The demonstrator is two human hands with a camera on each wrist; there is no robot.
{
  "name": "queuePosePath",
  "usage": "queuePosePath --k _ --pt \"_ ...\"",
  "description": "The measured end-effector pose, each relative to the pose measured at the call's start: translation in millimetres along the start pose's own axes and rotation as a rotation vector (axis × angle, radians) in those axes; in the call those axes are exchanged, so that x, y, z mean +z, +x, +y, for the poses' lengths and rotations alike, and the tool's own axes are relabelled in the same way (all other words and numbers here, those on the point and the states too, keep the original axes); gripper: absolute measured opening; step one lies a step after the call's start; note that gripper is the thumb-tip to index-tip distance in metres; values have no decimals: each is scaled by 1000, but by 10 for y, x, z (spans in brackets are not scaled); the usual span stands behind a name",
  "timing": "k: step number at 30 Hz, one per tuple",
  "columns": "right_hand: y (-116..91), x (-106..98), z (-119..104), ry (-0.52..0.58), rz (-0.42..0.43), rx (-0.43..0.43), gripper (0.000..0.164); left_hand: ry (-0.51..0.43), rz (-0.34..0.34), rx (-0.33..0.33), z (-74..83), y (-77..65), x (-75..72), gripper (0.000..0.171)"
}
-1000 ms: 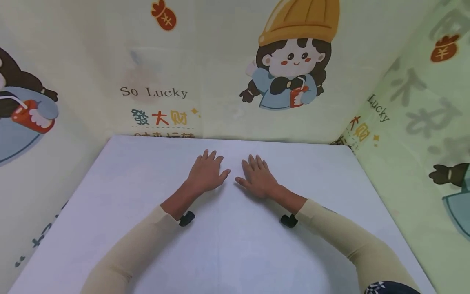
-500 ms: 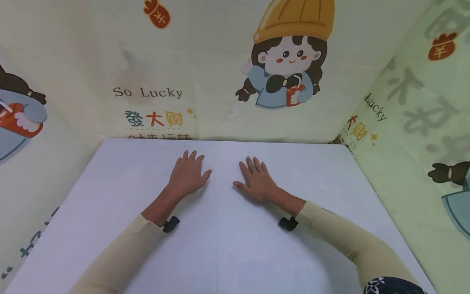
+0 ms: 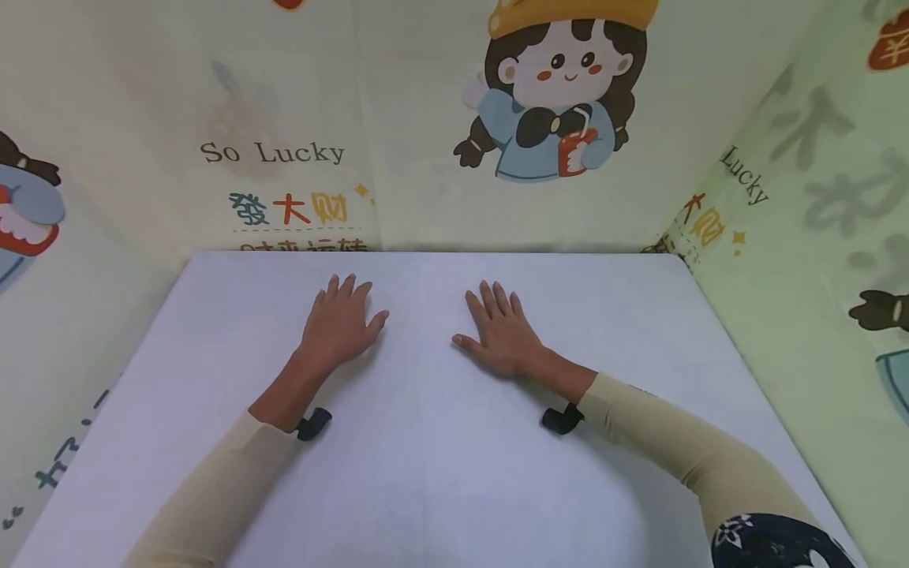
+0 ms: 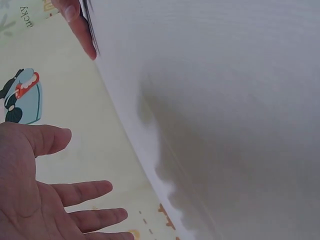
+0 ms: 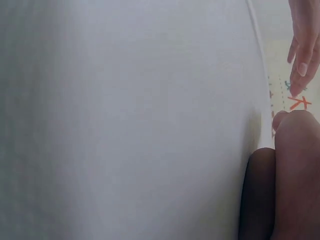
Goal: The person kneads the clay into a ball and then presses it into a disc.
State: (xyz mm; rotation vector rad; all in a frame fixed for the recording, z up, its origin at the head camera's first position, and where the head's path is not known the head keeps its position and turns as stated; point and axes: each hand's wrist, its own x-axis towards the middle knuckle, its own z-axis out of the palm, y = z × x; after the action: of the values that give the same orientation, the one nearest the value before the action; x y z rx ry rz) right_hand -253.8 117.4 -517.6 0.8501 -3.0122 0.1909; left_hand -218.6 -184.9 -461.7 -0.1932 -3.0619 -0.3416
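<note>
My left hand (image 3: 341,319) is stretched out over the white table (image 3: 426,457), palm down, with straight, spread fingers. In the left wrist view the palm of that left hand (image 4: 30,190) shows above the surface, and a soft shadow falls on the white below. To the right, across a gap, my right hand (image 3: 503,335) lies out flat in the same way, its thumb pointing inward. The right wrist view has the right hand (image 5: 300,170) dark at the lower right edge. Neither hand holds anything.
A small black camera (image 3: 315,424) hangs under the left wrist, and another black camera (image 3: 562,419) under the right. Behind the table's far edge rises a pale back wall (image 3: 419,213) with printed cartoons. A greenish side wall (image 3: 802,260) borders the right.
My left hand has slid left, away from the right hand, widening the gap between them. The right hand has stayed almost in place, and the head view has shifted slightly.
</note>
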Motion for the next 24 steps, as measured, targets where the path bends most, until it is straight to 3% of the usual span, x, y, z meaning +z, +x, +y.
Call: queuePosePath --k 5,15,20,24 --pt "-5 -2 14 -2 5 18 92 8 12 1 -49 -18 -34 70" --pt "-133 113 131 43 17 40 88 -11 13 -18 -143 -103 59 70" --pt "-173 98 212 167 41 67 84 -14 16 -17 -191 -76 48 70" --pt "-191 -91 254 314 55 67 82 -20 24 -28 -237 -58 30 70"
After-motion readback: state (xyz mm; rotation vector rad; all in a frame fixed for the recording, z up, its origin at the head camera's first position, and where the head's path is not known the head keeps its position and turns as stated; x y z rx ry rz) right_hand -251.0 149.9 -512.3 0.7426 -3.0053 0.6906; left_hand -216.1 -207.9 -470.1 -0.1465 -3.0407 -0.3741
